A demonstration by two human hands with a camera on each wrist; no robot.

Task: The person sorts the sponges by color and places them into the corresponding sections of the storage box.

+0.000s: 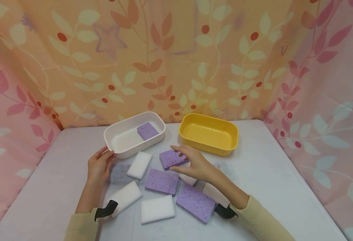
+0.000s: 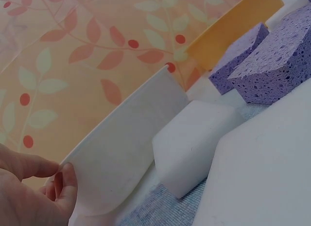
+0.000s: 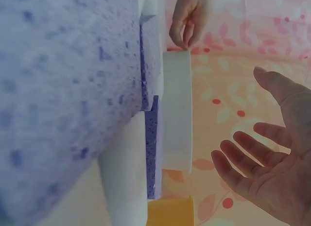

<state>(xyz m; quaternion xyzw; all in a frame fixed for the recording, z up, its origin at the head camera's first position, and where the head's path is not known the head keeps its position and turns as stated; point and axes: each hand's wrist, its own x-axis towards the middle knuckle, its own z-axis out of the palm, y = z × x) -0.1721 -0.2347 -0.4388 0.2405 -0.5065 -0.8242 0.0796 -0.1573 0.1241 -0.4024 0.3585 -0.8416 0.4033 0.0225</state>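
Observation:
My left hand [image 1: 99, 165] pinches the near left corner of a white bin [image 1: 125, 149] between thumb and fingers; the left wrist view shows the rim [image 2: 114, 109] in that pinch. Inside the bin lies one purple sponge [image 1: 147, 131]. Over another purple sponge [image 1: 169, 158] hovers my right hand [image 1: 195, 164], its fingers spread and thumb apart, with nothing held. In the right wrist view that hand [image 3: 272, 153] is plainly empty. Closer to me lie two more purple sponges, one in the middle [image 1: 162, 181] and one at the right [image 1: 195, 203].
A yellow bin [image 1: 209, 149] stands at the back right, nothing in it. Several white sponges lie among the purple ones, such as one by the white bin [image 1: 139, 165] and one at the front [image 1: 158, 209]. Patterned curtains [image 1: 176, 60] enclose the table's back and sides.

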